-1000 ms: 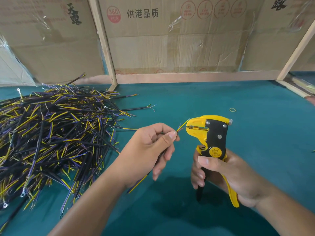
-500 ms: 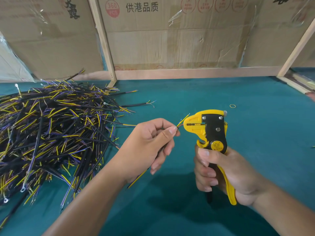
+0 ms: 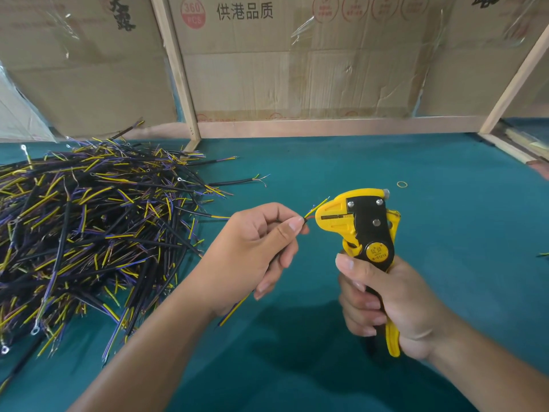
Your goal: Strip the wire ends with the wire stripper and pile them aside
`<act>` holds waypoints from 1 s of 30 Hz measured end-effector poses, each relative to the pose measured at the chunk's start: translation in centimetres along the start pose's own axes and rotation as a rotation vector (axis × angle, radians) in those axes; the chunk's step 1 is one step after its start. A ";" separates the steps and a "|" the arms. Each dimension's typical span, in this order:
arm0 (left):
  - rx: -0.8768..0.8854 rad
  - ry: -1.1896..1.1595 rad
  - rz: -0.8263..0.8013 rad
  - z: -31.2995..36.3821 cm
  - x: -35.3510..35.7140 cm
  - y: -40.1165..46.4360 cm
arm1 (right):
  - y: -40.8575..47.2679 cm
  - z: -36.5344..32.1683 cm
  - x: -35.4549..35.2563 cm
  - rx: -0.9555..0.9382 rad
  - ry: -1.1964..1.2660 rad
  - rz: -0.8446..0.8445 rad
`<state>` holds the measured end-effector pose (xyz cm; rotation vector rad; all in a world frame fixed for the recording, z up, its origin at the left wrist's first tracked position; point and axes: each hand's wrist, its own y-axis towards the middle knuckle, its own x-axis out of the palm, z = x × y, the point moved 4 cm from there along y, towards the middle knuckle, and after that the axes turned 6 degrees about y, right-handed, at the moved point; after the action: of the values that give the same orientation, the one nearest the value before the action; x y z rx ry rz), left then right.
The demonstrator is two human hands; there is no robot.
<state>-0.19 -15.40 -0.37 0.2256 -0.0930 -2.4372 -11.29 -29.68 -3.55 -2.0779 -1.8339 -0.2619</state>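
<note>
It looked like a small makeshift assembly workshop: a teal felt-covered bench point(image 3: 326, 162) was walled off by flattened printed cardboard cartons point(image 3: 297, 60) taped into a bare wooden frame point(image 3: 178, 78), with a big heap of cut black, yellow and purple wires point(image 3: 89, 227) piled on it.

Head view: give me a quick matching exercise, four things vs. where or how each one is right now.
Things:
1. wire stripper
2. held wire
3. wire pile
4. rubber band

Places/states:
A. lying alone on the green mat, beyond the tool
B. heaped on the mat's left side
C. gripped upright by the handles in the right hand
D. pinched in the left hand, tip beside the tool's head

Pairs: 1-C, 2-D, 3-B, 4-A
</note>
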 end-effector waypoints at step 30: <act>0.027 0.206 -0.033 0.4 -2.2 0.2 | 0.8 -1.4 -3.2 -0.008 -0.175 -0.147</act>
<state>1.52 -14.20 0.36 0.4914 -0.0308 -2.4313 -10.83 -33.25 -3.59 -2.0300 -2.0952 -0.1273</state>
